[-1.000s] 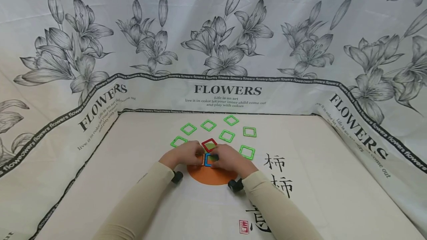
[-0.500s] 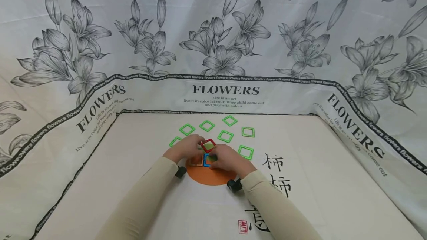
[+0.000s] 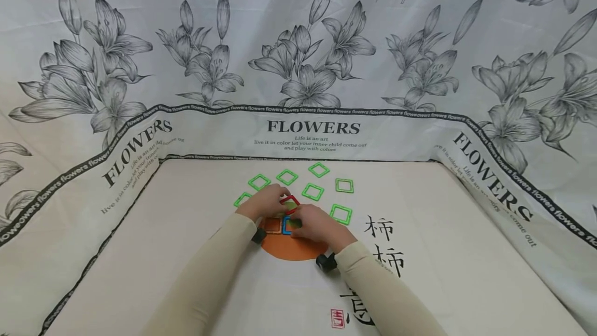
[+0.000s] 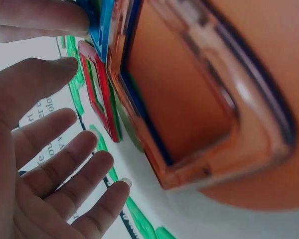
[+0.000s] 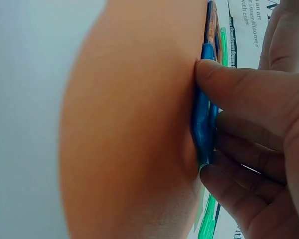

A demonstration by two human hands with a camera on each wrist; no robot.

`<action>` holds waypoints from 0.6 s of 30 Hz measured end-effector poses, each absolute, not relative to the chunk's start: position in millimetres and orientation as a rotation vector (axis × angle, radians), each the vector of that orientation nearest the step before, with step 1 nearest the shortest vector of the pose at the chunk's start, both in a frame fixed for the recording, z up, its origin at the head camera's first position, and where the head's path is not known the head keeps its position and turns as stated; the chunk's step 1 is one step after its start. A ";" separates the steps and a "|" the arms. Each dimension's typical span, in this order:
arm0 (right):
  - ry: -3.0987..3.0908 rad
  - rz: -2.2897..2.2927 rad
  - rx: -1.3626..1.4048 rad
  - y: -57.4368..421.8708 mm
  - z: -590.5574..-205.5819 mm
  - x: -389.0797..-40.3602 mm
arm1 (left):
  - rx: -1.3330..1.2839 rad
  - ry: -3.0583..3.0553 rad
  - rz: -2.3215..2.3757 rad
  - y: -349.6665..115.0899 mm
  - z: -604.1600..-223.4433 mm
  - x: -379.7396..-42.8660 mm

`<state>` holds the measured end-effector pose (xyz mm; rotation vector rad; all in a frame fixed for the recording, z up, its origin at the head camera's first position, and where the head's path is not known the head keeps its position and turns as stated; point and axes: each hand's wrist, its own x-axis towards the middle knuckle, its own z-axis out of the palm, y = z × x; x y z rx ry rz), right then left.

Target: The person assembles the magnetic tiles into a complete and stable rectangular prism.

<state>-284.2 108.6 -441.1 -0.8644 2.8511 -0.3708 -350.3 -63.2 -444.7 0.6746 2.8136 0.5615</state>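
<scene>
My right hand (image 3: pixel 318 223) pinches a blue square magnetic tile (image 5: pixel 202 119) between thumb and fingertips. The tile stands edge to edge with an orange square tile (image 4: pixel 214 172), over the orange round print (image 3: pixel 296 250) on the cloth. My left hand (image 3: pixel 265 202) is just beyond the orange tile, its fingertips right at a red square tile (image 3: pixel 295 200). In the left wrist view its fingers (image 4: pixel 65 174) are spread and loosely bent, with the thumb close to the red tile's edge. My right hand partly covers the blue tile in the head view.
Several green square tiles (image 3: pixel 344 192) lie scattered flat behind both hands. Black brush characters (image 3: pixel 380 228) and a red seal (image 3: pixel 338 318) are printed on the pale cloth at right. A flower-printed curtain (image 3: pixel 308 82) rises at the back and sides.
My left hand has left the orange tile and moved away from me and slightly right, to the red tile. My right hand has stayed on the blue tile.
</scene>
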 end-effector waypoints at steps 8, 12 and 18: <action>2.885 -0.330 -0.918 109.2 -442.5 -281.2 | 0.747 2.848 0.503 -56.3 -449.4 -351.8; 2.889 -0.322 -0.905 108.7 -443.8 -280.4 | 0.743 2.862 0.455 -53.9 -449.3 -350.1; 2.890 -0.314 -0.884 107.8 -446.2 -279.3 | 0.685 2.857 0.442 -53.2 -452.7 -350.0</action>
